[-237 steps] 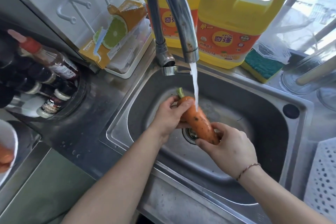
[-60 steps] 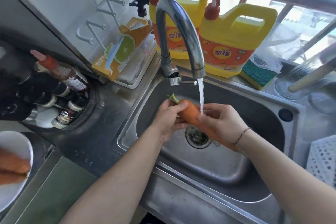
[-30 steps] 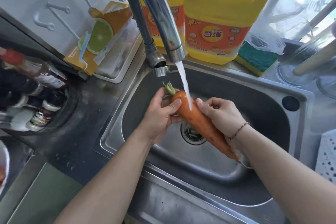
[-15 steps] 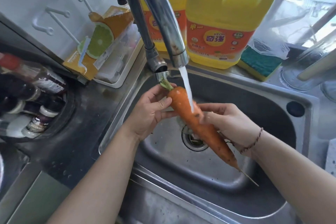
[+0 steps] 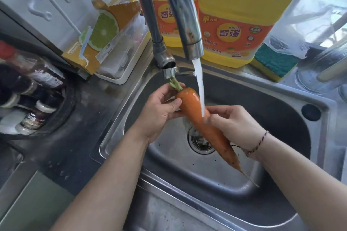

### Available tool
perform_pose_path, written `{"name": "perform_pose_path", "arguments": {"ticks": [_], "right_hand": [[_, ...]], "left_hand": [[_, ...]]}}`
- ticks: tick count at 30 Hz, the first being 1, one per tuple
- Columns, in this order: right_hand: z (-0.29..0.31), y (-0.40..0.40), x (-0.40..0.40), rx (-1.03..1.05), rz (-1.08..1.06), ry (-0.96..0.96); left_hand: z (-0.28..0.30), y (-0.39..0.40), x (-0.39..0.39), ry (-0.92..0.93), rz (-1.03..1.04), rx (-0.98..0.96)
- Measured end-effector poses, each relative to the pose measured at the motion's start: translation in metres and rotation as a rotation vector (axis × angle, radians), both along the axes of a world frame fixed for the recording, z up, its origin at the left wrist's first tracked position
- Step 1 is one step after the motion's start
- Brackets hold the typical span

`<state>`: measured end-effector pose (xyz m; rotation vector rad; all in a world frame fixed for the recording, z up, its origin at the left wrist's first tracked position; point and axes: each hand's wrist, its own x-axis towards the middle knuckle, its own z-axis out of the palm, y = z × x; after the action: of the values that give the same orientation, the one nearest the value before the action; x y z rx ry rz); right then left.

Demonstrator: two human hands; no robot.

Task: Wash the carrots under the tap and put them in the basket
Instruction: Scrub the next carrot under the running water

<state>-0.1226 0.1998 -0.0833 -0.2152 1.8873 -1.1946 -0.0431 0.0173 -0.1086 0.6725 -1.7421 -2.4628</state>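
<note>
- Far left: dark sauce bottles [image 5: 32, 88] clustered in a round recess of the steel desk [image 5: 78, 137]; one small jar with a pale cap stands nearest.
- Left of centre, far: torn orange carton [image 5: 102, 32] printed with a lime slice, leaning in a white tray [image 5: 122, 73] against the wall; white hooks on the wall above it.
- Left hand [image 5: 159, 112] over the sink [image 5: 277, 103], left of the stream. Its fingers are curled round the thick top end of the carrot [image 5: 193, 110]: thumb pressed on the near-left side of the shoulder, the other fingers behind, by the green stem stub. Grasping.
- Centre: the carrot is held above the drain [image 5: 201, 141], not touching the basin. It slants from stem end far-left to thin tip near-right; the root tip projects free, beyond the right wrist.
- Tap [image 5: 180, 15] arches overhead; water [image 5: 200, 88] falls onto the carrot's middle, just where the right fingers meet it.
- Right hand [image 5: 236, 127] right of the stream, wrapped on the carrot's mid-section from the right side; fingertips on top in the water, palm alongside the lower half. Grasping. Thin cord bracelet [image 5: 257, 144] on the wrist.
- Far, behind the tap: two yellow detergent jugs [image 5: 238, 24] with orange labels.
- Far right: green-and-yellow sponge [image 5: 274, 62] under a clear bag; a glass jar [image 5: 319, 69] beside it on the desk.
</note>
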Motion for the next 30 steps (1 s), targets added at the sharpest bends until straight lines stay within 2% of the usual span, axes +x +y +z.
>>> {"name": "perform_pose_path", "arguments": {"ticks": [5,10,13,19,30], "right_hand": [[0.009,-0.004,-0.006,-0.007,0.137,0.143],[0.011,-0.006,-0.005,-0.038,0.243,0.251],[0.010,-0.004,-0.004,-0.035,0.233,0.365],[0.011,-0.005,-0.007,0.021,0.322,0.698],[0.023,-0.013,-0.017,0.222,0.463,0.743]], "left_hand": [[0.005,0.004,0.001,-0.057,0.025,0.112],[0.013,0.008,0.000,-0.129,0.055,-0.020],[0.012,0.011,0.000,-0.143,0.125,-0.023],[0.013,0.020,-0.001,-0.135,0.140,-0.088],[0.022,0.028,-0.010,-0.125,0.155,-0.143]]}}
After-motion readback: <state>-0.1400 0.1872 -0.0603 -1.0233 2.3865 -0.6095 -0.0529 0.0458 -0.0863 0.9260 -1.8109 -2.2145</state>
